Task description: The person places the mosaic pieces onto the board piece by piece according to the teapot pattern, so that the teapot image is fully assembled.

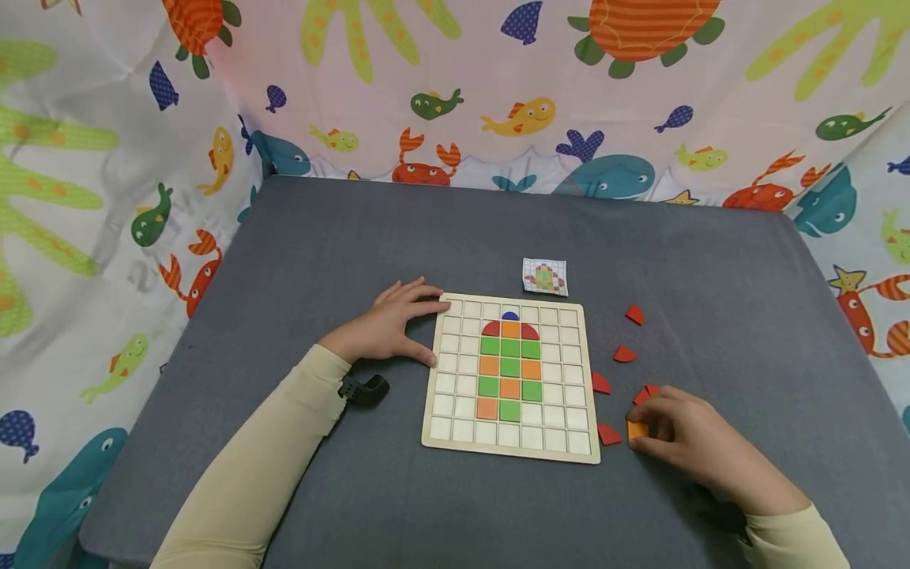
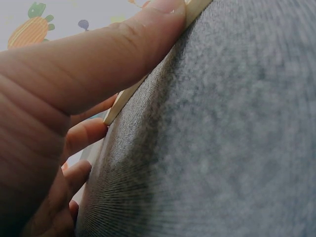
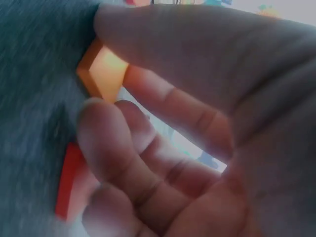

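A wooden grid board (image 1: 565, 438) lies on the grey table. Green and orange squares fill its middle columns, topped by two dark red quarter-round pieces (image 1: 491, 328) and a small blue half-round piece (image 1: 510, 316). My left hand (image 1: 387, 322) rests at the board's left side, fingers spread, with the thumb against the edge and fingertips at the upper corner. Right of the board, my right hand (image 1: 686, 431) pinches an orange square tile (image 3: 106, 71) between thumb and fingers, low over the cloth. A red piece (image 3: 69, 187) lies below the tile in the right wrist view.
Several red quarter-round pieces (image 1: 625, 354) lie scattered between the board and my right hand. Behind the board is a small printed card (image 1: 545, 277) with a coloured grid pattern. A curtain (image 1: 469, 150) with sea animals hangs along the table's far edge and sides.
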`<state>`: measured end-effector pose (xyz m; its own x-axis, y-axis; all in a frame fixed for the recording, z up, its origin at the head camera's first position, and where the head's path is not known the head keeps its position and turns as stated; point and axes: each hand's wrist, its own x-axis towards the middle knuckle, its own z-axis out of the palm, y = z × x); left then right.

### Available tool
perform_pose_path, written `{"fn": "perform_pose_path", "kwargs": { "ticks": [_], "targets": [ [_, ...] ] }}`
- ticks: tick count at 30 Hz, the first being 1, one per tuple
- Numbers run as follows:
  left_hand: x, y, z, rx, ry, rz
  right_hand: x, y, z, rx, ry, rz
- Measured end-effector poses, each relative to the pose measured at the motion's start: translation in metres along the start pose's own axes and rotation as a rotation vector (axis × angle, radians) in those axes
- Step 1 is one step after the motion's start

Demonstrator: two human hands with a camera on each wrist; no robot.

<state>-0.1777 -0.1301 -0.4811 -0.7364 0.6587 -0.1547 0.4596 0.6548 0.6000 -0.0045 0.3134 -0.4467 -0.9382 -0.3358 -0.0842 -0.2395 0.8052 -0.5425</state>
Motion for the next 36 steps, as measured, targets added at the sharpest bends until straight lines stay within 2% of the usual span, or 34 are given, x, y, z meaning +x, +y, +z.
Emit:
{"fn": "perform_pose_path", "kwargs": {
  "ticks": [5,11,22,29,36],
  "targets": [
    [-0.001,-0.001,0.001,-0.014,0.001,0.005,0.011,-0.006,0.003,-0.021,-0.013,-0.052],
    [-0.002,0.001,-0.001,-0.015,-0.004,0.015,0.016,-0.009,0.000,-0.063,-0.044,-0.071],
    [-0.001,0.000,-0.002,-0.010,-0.009,0.015,0.021,-0.016,-0.010,-0.145,-0.012,-0.053],
    [-0.001,0.000,-0.002,-0.010,-0.001,0.022,0.036,-0.032,-0.005,-0.183,0.021,-0.109],
    [-0.002,0.001,-0.002,-0.003,-0.007,0.018,0.054,-0.057,0.008,-0.201,0.001,-0.168]
  ]
}}
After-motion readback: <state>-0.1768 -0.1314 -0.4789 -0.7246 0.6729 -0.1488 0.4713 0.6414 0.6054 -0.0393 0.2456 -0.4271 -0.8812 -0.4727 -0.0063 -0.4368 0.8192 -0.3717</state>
